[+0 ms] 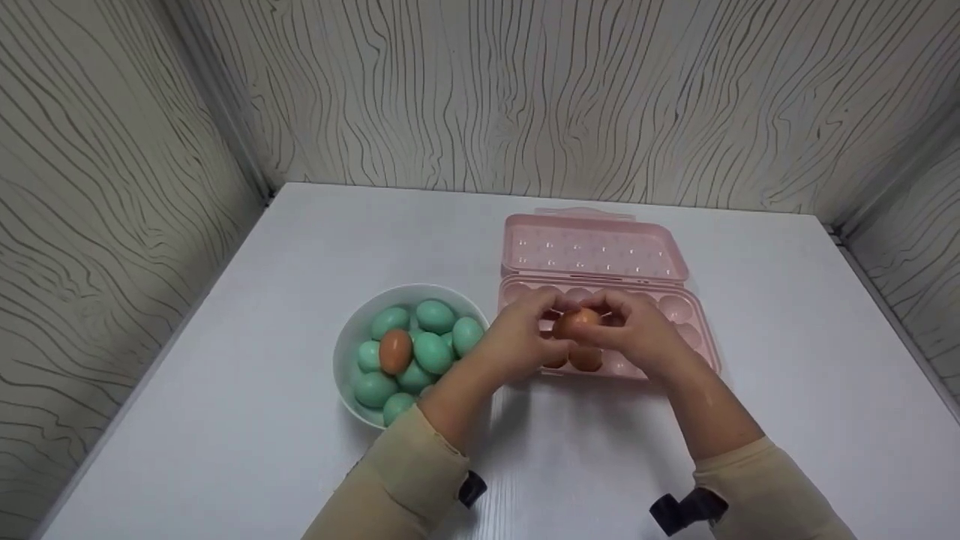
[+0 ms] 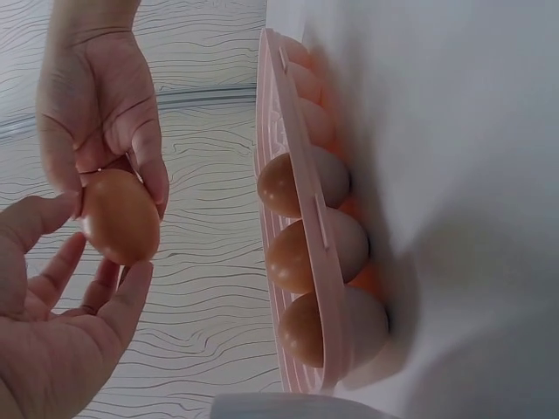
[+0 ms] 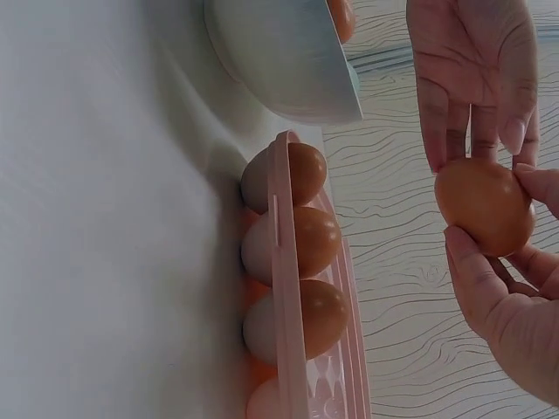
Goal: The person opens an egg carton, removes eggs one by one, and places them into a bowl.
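Observation:
Above the pink egg carton (image 1: pixel 709 341), both hands hold one brown egg (image 1: pixel 580 322) between them. The left hand (image 1: pixel 521 337) has its thumb and fingertips on the egg from one side, the right hand (image 1: pixel 645 334) from the other. In the left wrist view this egg (image 2: pixel 122 216) is raised beside the carton (image 2: pixel 306 175), apart from it. Three brown eggs sit next to each other in the carton's front row; the right wrist view shows one of these eggs (image 3: pixel 319 243) clearly. The hands cover part of the carton in the head view.
Left of the carton stands a white bowl (image 1: pixel 341 367) of green eggs (image 1: pixel 433 352), with a brown egg (image 1: pixel 395 351) on top. The carton's open lid (image 1: pixel 592 251) lies back. Wood-patterned panels (image 1: pixel 480 97) border the white table (image 1: pixel 247 420).

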`<state>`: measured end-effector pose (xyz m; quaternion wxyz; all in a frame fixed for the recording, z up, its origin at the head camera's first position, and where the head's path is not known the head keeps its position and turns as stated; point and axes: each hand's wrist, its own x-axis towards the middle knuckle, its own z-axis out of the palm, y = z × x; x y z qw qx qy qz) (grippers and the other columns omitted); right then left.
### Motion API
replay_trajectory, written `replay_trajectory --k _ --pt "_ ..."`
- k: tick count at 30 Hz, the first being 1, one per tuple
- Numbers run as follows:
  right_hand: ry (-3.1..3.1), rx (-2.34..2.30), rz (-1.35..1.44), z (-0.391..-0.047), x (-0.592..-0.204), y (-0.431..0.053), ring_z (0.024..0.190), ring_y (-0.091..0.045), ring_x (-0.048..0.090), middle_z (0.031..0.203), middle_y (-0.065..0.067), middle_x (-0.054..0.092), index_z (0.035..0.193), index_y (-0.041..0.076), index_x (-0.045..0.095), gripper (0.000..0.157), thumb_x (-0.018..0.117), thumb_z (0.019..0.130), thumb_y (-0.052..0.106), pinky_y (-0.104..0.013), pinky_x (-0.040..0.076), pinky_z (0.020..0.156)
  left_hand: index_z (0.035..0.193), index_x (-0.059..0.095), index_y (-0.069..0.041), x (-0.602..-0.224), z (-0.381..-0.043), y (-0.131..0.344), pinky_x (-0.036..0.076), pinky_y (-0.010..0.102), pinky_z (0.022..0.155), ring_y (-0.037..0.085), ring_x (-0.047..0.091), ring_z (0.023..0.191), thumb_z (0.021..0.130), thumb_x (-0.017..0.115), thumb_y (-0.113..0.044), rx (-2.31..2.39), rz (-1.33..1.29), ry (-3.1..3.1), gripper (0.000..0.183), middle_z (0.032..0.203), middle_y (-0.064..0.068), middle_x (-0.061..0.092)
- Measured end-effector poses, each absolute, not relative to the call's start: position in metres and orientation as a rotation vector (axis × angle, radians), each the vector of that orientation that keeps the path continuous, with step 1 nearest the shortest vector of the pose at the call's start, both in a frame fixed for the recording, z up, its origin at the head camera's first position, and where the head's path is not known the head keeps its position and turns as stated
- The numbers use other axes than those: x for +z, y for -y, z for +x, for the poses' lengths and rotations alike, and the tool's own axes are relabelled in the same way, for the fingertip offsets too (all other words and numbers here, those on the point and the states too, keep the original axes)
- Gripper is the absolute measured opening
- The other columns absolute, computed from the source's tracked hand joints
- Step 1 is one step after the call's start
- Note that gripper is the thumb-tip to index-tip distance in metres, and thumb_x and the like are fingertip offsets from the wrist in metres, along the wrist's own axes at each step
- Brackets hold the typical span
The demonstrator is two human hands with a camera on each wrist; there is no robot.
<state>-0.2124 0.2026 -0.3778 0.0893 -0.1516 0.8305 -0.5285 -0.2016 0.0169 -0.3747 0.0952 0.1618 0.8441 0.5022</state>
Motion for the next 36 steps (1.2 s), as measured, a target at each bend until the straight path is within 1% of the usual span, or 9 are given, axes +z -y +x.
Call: replay_trajectory --k 3,7,12,16,19,23,30,32,36 --pt "-2.454 -1.576 -0.471 -0.212 -0.377 -0.2 0.096 -0.024 0.055 0.109 -0.008 0.059 0.111 0.009 0.06 0.038 0.071 0.079 0.026 -0.025 0.049 0.079 0.107 0.054 -0.027 -0.375 -0.202 -0.017 0.048 0.021 0.081 0.007 0.053 0.102 0.078 0.073 -0.018 1.473 0.475 -2.522 0.036 0.104 -0.014 0.055" --pt "-2.416 -1.611 -0.446 -0.211 -0.376 -0.197 0.099 -0.024 0.055 0.114 -0.008 0.057 0.115 0.008 0.059 0.041 0.071 0.079 0.024 -0.026 0.048 0.081 0.107 0.054 -0.025 -0.377 -0.203 -0.016 0.048 0.02 0.079 0.008 0.053 0.099 0.077 0.073 -0.016 1.485 0.509 -2.534 0.036 0.104 -0.011 0.056" --pt "-2.365 -1.671 -0.422 -0.209 -0.374 -0.192 0.101 -0.024 0.055 0.115 -0.011 0.055 0.115 0.003 0.056 0.043 0.072 0.079 0.019 -0.026 0.048 0.082 0.11 0.053 -0.023 -0.378 -0.203 -0.016 0.046 0.021 0.083 0.009 0.052 0.095 0.077 0.072 -0.013 1.453 0.563 -2.57 0.04 0.105 -0.009 0.054" --pt "-2.322 -1.727 -0.431 -0.209 -0.375 -0.189 0.099 -0.023 0.056 0.114 -0.015 0.055 0.113 -0.002 0.054 0.041 0.071 0.078 0.012 -0.025 0.048 0.081 0.11 0.052 -0.022 -0.377 -0.202 -0.015 0.046 0.021 0.079 0.01 0.052 0.091 0.076 0.073 -0.013 1.439 0.579 -2.579 0.041 0.104 -0.007 0.054" --pt "-2.307 -1.738 -0.426 -0.209 -0.375 -0.189 0.098 -0.022 0.057 0.113 -0.015 0.055 0.113 -0.003 0.054 0.041 0.071 0.078 0.011 -0.025 0.048 0.081 0.109 0.052 -0.023 -0.376 -0.202 -0.014 0.047 0.021 0.077 0.011 0.052 0.089 0.076 0.074 -0.016 1.436 0.561 -2.571 0.04 0.102 -0.007 0.054" --pt "-2.302 -1.736 -0.439 -0.21 -0.376 -0.189 0.097 -0.022 0.057 0.112 -0.015 0.055 0.113 -0.003 0.055 0.041 0.071 0.078 0.011 -0.025 0.048 0.081 0.109 0.052 -0.025 -0.375 -0.202 -0.013 0.047 0.021 0.078 0.011 0.053 0.09 0.076 0.074 -0.017 1.441 0.546 -2.558 0.04 0.103 -0.008 0.054" --pt "-2.28 -1.725 -0.459 -0.209 -0.375 -0.19 0.095 -0.023 0.058 0.109 -0.015 0.057 0.114 -0.002 0.056 0.042 0.071 0.078 0.013 -0.026 0.049 0.08 0.109 0.054 -0.022 -0.374 -0.202 -0.009 0.047 0.022 0.078 0.011 0.053 0.089 0.076 0.074 -0.015 1.445 0.611 -2.561 0.039 0.102 -0.007 0.055" --pt "-2.28 -1.723 -0.45 -0.209 -0.374 -0.19 0.095 -0.023 0.058 0.109 -0.014 0.057 0.114 0.0 0.056 0.042 0.072 0.078 0.015 -0.026 0.049 0.081 0.108 0.054 -0.023 -0.373 -0.202 -0.007 0.048 0.022 0.077 0.011 0.054 0.09 0.076 0.074 -0.015 1.452 0.6 -2.544 0.039 0.101 -0.007 0.055" --pt "-2.286 -1.736 -0.433 -0.209 -0.374 -0.191 0.092 -0.021 0.06 0.104 -0.014 0.058 0.111 -0.003 0.055 0.04 0.071 0.079 0.016 -0.028 0.05 0.081 0.108 0.054 -0.025 -0.37 -0.202 -0.002 0.048 0.023 0.078 0.012 0.054 0.09 0.074 0.075 -0.016 1.424 0.546 -2.547 0.041 0.102 -0.007 0.055"
